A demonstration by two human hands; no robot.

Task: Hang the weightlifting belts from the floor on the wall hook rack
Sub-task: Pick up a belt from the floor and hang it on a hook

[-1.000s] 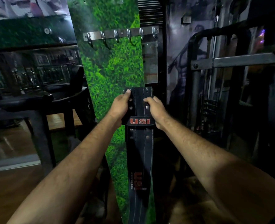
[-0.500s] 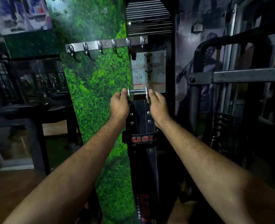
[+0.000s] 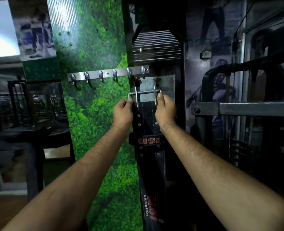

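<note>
A black leather weightlifting belt (image 3: 147, 117) with red USI lettering hangs straight down in front of me. Its metal buckle (image 3: 144, 93) points up, just below the right end of the steel wall hook rack (image 3: 108, 74). My left hand (image 3: 123, 112) pinches the buckle's left side and my right hand (image 3: 165, 110) pinches its right side. The buckle sits under the two rightmost hooks and does not touch them. All the rack's hooks are bare. The belt's lower end runs out of the frame.
The rack is fixed across a green grass-patterned panel (image 3: 94, 105) and a black pillar. A grey metal plate (image 3: 164, 85) is behind the buckle. A black machine frame (image 3: 238, 107) stands close on the right, a dark bench (image 3: 29, 135) on the left.
Both hands have lifted the belt upward toward the rack. The grip shifted from the leather up to the buckle, which now stands clear above the fingers.
</note>
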